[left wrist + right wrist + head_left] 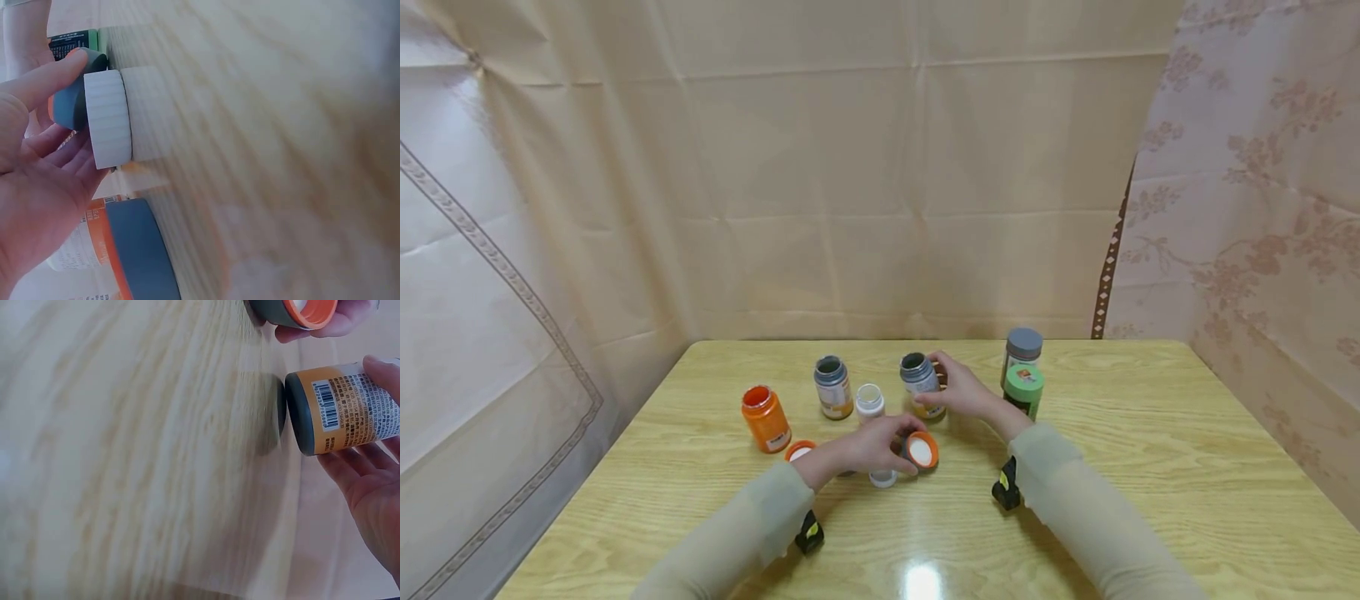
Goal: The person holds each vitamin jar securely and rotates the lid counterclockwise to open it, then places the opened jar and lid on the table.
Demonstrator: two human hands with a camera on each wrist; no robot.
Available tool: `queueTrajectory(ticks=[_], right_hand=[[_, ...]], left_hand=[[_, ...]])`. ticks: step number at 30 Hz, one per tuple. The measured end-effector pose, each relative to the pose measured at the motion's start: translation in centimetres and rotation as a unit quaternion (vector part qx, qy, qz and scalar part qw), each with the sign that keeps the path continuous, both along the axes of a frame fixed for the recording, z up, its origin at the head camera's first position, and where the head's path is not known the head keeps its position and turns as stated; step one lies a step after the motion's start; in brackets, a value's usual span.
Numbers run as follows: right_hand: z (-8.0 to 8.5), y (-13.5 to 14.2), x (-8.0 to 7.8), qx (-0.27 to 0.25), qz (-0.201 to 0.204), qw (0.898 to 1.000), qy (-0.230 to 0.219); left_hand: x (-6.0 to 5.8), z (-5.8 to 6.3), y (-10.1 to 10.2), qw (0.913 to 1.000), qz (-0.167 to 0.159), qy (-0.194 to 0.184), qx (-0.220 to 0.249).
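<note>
A beige curtain [887, 192] hangs behind a wood-grained desk [1150, 475]. The right grip [961, 392] holds a dark-rimmed jar [919, 377] between thumb and fingers, its long axis near upright, mouth up; whether its base touches the desk I cannot tell, and the right wrist view cuts off its top. Left of that grip stands a white bottle [869, 403], lower part hidden behind the left grip [874, 447], which pinches a grey cap [920, 451], orange rim and white lining turned upward.

Head view overlooks the table [1165, 450]; wrist views skim it closely.
</note>
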State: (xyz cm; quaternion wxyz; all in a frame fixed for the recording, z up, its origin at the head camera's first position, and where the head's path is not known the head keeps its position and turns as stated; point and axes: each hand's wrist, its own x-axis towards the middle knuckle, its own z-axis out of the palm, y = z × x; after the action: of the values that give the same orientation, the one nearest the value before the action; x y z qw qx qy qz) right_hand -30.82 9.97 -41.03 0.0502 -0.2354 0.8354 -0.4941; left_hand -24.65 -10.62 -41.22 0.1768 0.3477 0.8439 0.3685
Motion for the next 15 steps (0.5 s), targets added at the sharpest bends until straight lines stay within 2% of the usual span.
queueTrajectory(ticks=[9, 15], right_hand=[[-0.10, 0.08, 0.17, -0.017, -0.004, 1.000, -0.020], [-0.44, 0.21, -0.03, -0.027, -0.008, 0.999, -0.030]], left_hand=[[-0.08, -0.09, 0.08, 0.9996, 0.006, 0.022, -0.015], [-0.33, -0.30, 0.14, 0.9982, 0.002, 0.054, -0.025]])
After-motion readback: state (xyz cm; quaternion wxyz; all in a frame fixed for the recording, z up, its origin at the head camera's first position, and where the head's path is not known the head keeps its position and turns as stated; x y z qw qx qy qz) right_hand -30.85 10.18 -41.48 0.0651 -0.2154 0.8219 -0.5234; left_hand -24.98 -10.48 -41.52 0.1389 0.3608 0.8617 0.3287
